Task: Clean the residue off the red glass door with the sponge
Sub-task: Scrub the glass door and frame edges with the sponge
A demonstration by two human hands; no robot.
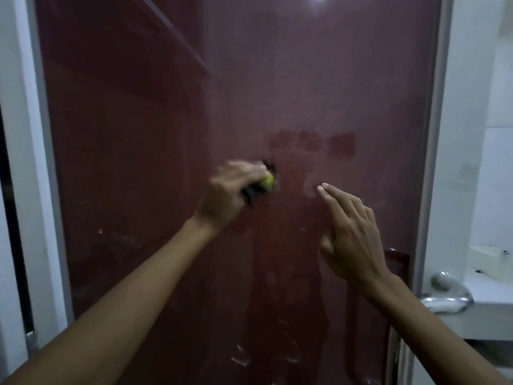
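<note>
The red glass door (305, 79) fills the middle of the head view, dull with a hazy film. A darker wiped patch (313, 145) shows at mid height, and white smears (241, 359) lie near the bottom. My left hand (230, 193), blurred, grips a yellow-green sponge (268, 182) with a dark side and holds it against the glass left of the wiped patch. My right hand (352, 232) is raised to the right of it, fingers straight and together, their tips at or just off the glass; contact is unclear.
A grey metal frame (435, 162) edges the door on the right, with a chrome door handle (447, 293) low on it. Beyond lies a white room with a ledge (491, 276). A white frame (25, 162) and a dark gap (11, 218) bound the left side.
</note>
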